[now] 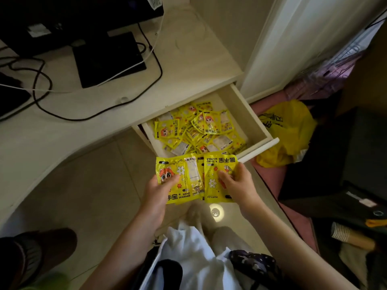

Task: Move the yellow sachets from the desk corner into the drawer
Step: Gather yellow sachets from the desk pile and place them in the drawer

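Sachets, a fanned handful, sit pinched in both grips, left hand and right hand, just at 6 o'clock of the open drawer; next, I judge, carry forward and release.

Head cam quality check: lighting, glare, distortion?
Head view: dim, warm light; bright reflected spot on the floor tiles below the held sachets; wide-angle bowing at the desk edge; monitor crushed to black; drawer contents legible.

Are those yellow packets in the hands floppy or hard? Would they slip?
Probably bendy: the held sachets are thin, flat pouches fanned between the left hand and right hand. Their shiny wrappers look slippery, so the fan might slide apart. Likely light, since several are held easily.
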Motion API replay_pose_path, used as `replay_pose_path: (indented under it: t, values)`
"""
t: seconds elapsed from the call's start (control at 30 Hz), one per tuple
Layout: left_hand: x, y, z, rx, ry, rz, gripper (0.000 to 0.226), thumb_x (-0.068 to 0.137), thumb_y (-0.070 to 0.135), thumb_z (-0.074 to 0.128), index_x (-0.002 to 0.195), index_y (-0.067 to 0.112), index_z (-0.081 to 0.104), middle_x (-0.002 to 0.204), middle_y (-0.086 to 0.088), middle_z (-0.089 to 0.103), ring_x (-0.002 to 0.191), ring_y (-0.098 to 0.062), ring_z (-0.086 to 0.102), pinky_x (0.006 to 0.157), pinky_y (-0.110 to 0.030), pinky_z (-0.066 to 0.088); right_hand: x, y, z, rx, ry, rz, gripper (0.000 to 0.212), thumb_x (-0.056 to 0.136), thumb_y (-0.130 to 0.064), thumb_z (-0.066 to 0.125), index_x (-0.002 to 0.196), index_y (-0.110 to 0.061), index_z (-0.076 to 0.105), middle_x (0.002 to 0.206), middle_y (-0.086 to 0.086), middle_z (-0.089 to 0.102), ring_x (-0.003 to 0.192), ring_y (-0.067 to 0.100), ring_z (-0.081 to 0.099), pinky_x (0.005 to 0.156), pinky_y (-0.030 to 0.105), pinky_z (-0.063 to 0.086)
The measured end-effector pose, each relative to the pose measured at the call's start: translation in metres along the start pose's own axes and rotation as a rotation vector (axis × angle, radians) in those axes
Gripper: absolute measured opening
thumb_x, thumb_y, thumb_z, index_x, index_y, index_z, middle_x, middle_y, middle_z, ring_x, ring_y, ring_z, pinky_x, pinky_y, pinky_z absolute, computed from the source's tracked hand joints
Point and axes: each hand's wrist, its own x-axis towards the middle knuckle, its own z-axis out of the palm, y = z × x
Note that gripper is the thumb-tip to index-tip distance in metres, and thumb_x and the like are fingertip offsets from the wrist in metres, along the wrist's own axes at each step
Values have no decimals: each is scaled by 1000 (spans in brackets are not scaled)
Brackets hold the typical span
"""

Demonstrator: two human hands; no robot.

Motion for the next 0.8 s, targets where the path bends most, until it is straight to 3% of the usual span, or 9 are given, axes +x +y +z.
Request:
replay_pose_path:
  t: [0.1, 0.23, 0.33, 0.43, 0.5, 0.6, 0.7, 0.8]
  values:
    - [16, 7, 15, -17, 20, -1, 22, 83, 17, 71, 104, 20, 67, 103, -3, 74, 100, -21, 68, 87, -40, 53, 23, -11, -7, -34, -1, 6, 24, 91, -15, 60, 108, -3, 47, 88, 14, 56, 75, 22, 58, 67, 40, 54]
    - [32, 11, 37, -13, 58, 2, 17, 85, 16, 69, 101, 21, 66, 95, 4, 73, 82, -5, 68, 64, -20, 49, 55, -23, -20, -95, -42, 14, 23, 91, -17, 61, 107, -7, 49, 93, 12, 61, 78, 22, 63, 74, 46, 57]
    - [45, 12, 56, 4, 103, -12, 28, 82, 23, 72, 109, 22, 65, 103, 4, 71, 96, -10, 65, 81, -28, 47, 81, -32, -31, -105, -120, -9, 20, 91, -16, 61, 107, -11, 50, 92, 8, 64, 72, 17, 63, 69, 41, 58]
    - [60, 9, 77, 2, 169, -40, 34, 82, 25, 72, 115, 20, 63, 108, 4, 69, 105, -15, 60, 89, -32, 39, 110, -40, -46, -200, -201, -23, 25, 90, -18, 62, 110, -9, 50, 92, 15, 66, 75, 29, 65, 75, 56, 55]
    - [67, 7, 94, -12, 201, -47, 37, 82, 25, 72, 117, 18, 62, 111, 2, 68, 108, -17, 59, 89, -32, 37, 131, -46, -55, -241, -258, -19, 24, 89, -19, 63, 109, -10, 52, 98, 22, 67, 78, 34, 67, 77, 59, 55]
    - [79, 3, 115, -35, 261, -103, 59, 78, 36, 75, 130, 19, 53, 131, 0, 57, 123, -24, 51, 96, -39, 39, 163, -54, -63, -306, -307, -26, 14, 90, -14, 62, 101, -14, 53, 86, 14, 66, 69, 19, 61, 64, 41, 56]
    - [93, 0, 130, -85, 314, -182, 94, 63, 54, 78, 143, 23, 39, 147, -2, 43, 131, -26, 43, 107, -50, 35, 195, -58, -62, -358, -337, -13, 14, 90, -12, 60, 103, -12, 54, 82, 5, 64, 65, 14, 58, 57, 28, 50]
    - [111, -8, 132, -107, 363, -208, 80, 63, 51, 77, 133, 23, 51, 138, -4, 53, 122, -26, 52, 103, -49, 39, 224, -56, -55, -404, -352, -5, 14, 89, -10, 59, 102, -10, 55, 81, 5, 63, 60, 11, 55, 51, 23, 45]
